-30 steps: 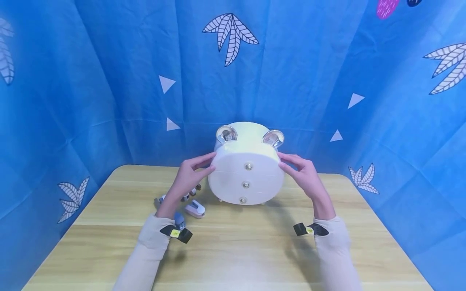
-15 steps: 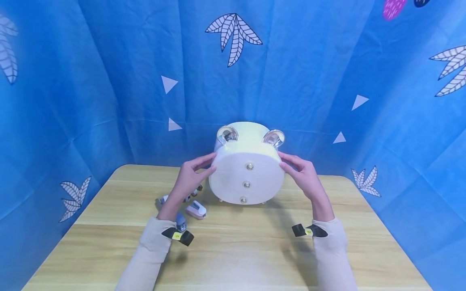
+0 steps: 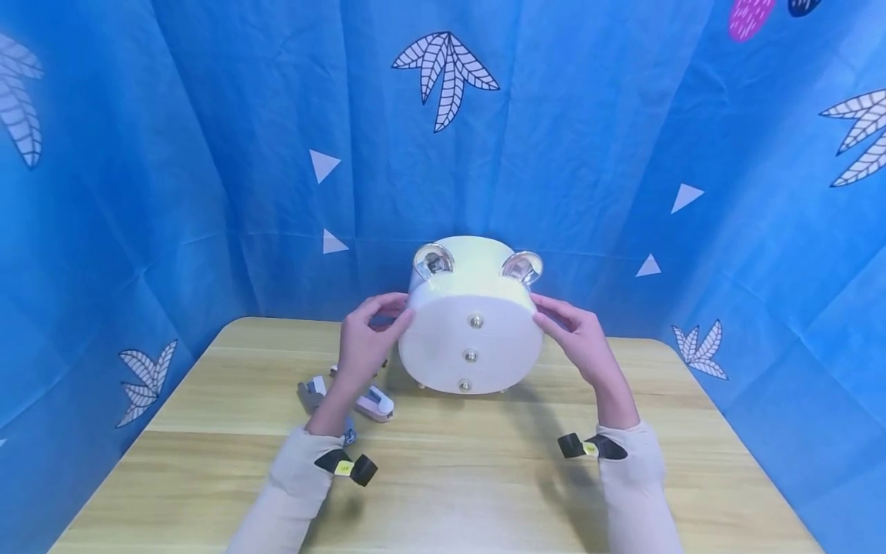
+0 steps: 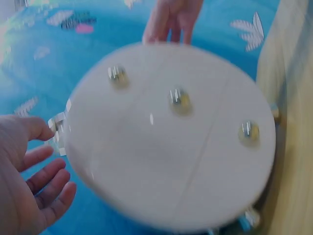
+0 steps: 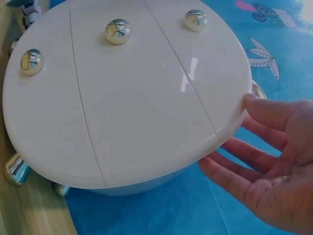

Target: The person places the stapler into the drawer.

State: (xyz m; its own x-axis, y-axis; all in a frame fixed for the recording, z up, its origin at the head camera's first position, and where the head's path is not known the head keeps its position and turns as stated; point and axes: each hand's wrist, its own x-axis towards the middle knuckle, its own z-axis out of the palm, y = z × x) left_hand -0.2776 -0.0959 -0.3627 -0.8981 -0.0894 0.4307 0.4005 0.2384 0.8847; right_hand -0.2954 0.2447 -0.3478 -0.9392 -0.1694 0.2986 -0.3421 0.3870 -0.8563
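Lying to the left of the left grip [image 3: 363, 342], and nearer the person, is a small grey thing [image 3: 309, 396]. A blue-grey bit [image 3: 350, 432] peeks out right beside the left wrist. The left grip has its fingers spread, a little bent. Its thumb tip is at the box's upper left edge, but I cannot tell how hard it touches. A black strap [image 3: 334, 462] with a yellow tag is below this grip, over a pale sleeve [image 3: 284, 481]. Just below the left grip, by the forearm, is a small pale thing [image 3: 376, 404].

Next comes the big white box [image 3: 436, 338]. It stands upright on the worktop [image 3: 457, 492], between the two grips. A shiny left ear [image 3: 433, 261] is up and to the right of the left grip. Three shiny balls [image 3: 471, 355] run down the front, between the grips. A shiny right ear [image 3: 522, 268] is up and to the left of the right grip [image 3: 580, 342].

The right grip has its fingers spread too. Its thumb tip touches the front edge, and its fingertips reach the side behind that edge. Behind both grips hangs a blue cloth [image 3: 588, 138] with white leaves.
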